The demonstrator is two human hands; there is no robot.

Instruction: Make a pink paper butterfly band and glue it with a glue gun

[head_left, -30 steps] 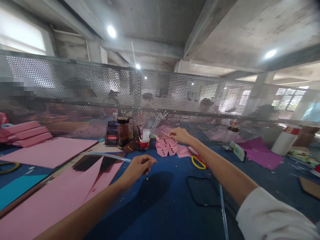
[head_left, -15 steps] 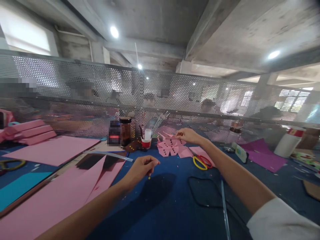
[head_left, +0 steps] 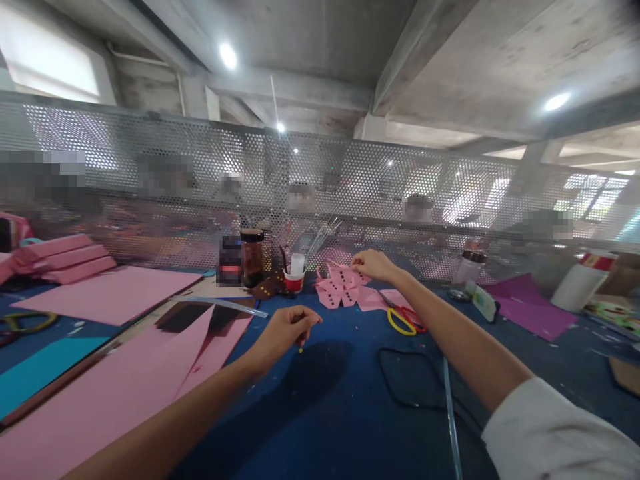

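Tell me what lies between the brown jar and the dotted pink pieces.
The head view shows a red and white cup and a dotted brown piece between the jar and pink pieces.

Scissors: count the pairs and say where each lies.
2: a yellow-and-red pair beside the right forearm, and a partly cut-off pair at the view's left edge. More may be hidden.

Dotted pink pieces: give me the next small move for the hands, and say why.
I'd probably bring the left hand over to steady the dotted pink pieces: the right hand has its fingertips at their edge, while the left is apart from them, above the blue table, with nothing clearly in it.
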